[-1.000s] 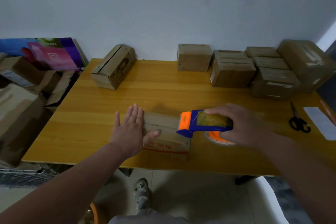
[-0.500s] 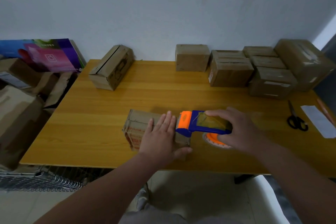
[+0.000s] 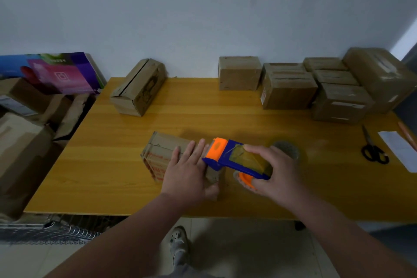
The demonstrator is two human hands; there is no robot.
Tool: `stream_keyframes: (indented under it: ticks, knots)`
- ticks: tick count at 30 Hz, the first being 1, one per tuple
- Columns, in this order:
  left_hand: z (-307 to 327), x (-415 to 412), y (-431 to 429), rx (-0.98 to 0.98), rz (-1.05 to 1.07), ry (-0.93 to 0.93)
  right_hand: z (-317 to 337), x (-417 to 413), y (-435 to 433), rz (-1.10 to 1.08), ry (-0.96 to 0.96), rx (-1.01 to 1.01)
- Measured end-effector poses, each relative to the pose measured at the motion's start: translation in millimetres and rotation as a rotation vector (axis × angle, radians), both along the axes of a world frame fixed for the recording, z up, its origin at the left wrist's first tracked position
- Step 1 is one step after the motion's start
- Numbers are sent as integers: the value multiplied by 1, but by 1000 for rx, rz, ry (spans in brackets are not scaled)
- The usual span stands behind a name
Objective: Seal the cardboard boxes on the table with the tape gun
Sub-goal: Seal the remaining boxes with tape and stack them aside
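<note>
1. Centre of the frame, toward the table's near edge: the box we're sealing lies on the wood, long side running left to right.
2. Our left hand is spread flat on its top, fingers straight and pressing down, thumb dropped over the near side.
3. Our right hand is wrapped round the tape gun, index finger along its top. The orange front end sits at the box's right end, just beside the left fingertips.
4. We'd call this the start of a strip. Whether tape has caught on the card yet, we cannot tell.
5. The box looks small and light, so on that smooth wood it will likely skate when the gun drags across. That makes the flat palm the right hold.
6. The card seems thin and a little crushed at the left end. Press near the edges, where the walls back it up, not on the flaps' middle.
7. The gun is hard plastic and takes a firm grip round the body. Its cutter isn't visible, so fingers should stay off the front.
8. More to do: a stack of boxes sits at upper right and a long box at upper left, its seam gaping. Scissors lie at far right.
</note>
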State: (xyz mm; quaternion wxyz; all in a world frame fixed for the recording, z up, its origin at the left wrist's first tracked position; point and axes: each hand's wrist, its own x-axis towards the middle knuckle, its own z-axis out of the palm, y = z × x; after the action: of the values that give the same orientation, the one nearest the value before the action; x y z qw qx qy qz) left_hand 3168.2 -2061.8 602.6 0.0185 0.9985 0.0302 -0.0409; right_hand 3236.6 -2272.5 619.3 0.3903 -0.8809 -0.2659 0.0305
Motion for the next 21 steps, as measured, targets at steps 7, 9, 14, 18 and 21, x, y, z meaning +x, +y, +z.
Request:
stream_keyframes:
  ticks: [7, 9, 14, 18, 21]
  knots:
    - [-2, 2, 7, 6, -28, -13, 2, -2, 2, 11, 57, -23]
    - [-2, 1, 8, 2, -30, -23, 3, -2, 0, 17, 70, -16]
    - [-3, 2, 8, -16, -13, -20, 6, -1, -2, 40, 86, -39]
    - [-4, 2, 5, 23, 2, -8, 10, 1, -6, 64, 90, -48]
    - [-5, 3, 6, 40, -1, 2, 16, 3, -11, 104, 97, -103]
